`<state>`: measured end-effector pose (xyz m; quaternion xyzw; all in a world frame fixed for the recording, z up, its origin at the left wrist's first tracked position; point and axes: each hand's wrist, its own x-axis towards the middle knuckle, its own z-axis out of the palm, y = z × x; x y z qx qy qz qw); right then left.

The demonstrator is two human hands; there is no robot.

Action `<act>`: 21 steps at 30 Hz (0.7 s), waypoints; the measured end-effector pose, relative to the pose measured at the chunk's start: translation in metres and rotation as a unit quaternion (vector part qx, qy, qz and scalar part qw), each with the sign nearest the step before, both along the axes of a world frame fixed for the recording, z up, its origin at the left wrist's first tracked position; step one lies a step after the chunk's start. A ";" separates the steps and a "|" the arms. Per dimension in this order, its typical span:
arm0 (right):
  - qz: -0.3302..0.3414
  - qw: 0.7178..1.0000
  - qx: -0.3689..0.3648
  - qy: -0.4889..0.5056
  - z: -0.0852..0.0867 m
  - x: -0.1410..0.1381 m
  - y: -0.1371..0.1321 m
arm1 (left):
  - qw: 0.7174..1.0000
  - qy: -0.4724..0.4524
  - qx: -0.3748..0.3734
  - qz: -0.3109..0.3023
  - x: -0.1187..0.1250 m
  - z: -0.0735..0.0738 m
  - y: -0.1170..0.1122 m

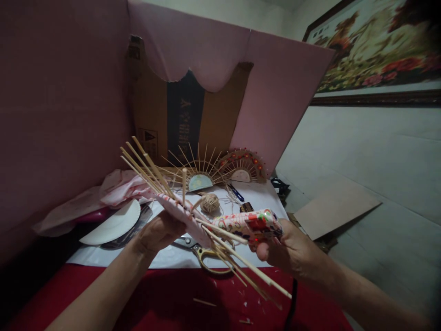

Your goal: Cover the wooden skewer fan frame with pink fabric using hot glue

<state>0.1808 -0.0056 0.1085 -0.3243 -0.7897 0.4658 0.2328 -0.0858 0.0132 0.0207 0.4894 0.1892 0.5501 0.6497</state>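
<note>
My left hand [160, 232] is closed on a pale, patterned flat piece [203, 234], tilted edge-on to me, with several wooden sticks [257, 271] fanning out from it both ways. In my right hand [292, 250] is a hot glue gun [246, 223] with a colourful flowery casing and a small red light. Its nozzle end points left at the piece among the sticks; whether the tip touches is hidden. A dark cord [292, 305] hangs below that hand. Beneath the piece lie scissors [206, 262] with gold-coloured handles.
A ball of twine [209, 202] and a blue utility knife [237, 193] lie on the white sheet [267, 200]. Behind stand two stick fans, one plain [200, 183], one red-trimmed [241, 175]. Left are a half paper plate [115, 225] and pink wrapping [124, 188]. Red cloth [161, 299] covers the front.
</note>
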 end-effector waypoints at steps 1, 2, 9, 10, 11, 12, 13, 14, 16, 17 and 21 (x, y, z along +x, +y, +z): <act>0.005 1.000 -0.006 0.004 -0.001 0.001 0.001 | 1.000 0.001 -0.002 -0.004 0.000 -0.001 0.000; 0.008 1.000 -0.013 0.010 -0.003 0.001 0.002 | 1.000 0.002 -0.004 -0.010 -0.001 -0.001 0.001; 0.023 1.000 -0.009 0.012 0.003 -0.001 0.002 | 1.000 -0.003 -0.013 -0.017 -0.004 -0.004 0.003; 0.024 1.000 -0.010 0.014 0.004 -0.002 0.001 | 1.000 -0.003 -0.013 -0.019 -0.004 -0.004 0.003; 0.025 0.999 -0.016 0.017 0.006 -0.003 0.001 | 1.000 -0.004 -0.012 -0.020 -0.004 -0.003 0.003; 0.026 0.999 -0.028 0.018 0.006 -0.003 0.000 | 1.000 -0.005 -0.012 -0.021 -0.003 -0.003 0.002; 0.026 0.998 -0.045 0.019 0.005 -0.004 0.000 | 1.000 -0.009 -0.012 -0.022 -0.003 -0.002 0.002; 0.026 0.997 -0.063 0.022 0.003 -0.004 0.001 | 1.000 -0.015 -0.013 -0.021 -0.003 -0.002 0.002; 0.022 0.994 -0.097 0.034 -0.002 -0.004 0.002 | 0.999 -0.032 -0.019 -0.021 -0.002 -0.002 0.001; 0.020 0.993 -0.110 0.043 -0.005 -0.003 0.003 | 0.999 -0.040 -0.023 -0.022 -0.002 -0.002 0.001; 0.022 0.987 -0.146 0.059 -0.012 0.000 0.007 | 0.998 -0.044 -0.036 -0.034 -0.005 -0.005 0.002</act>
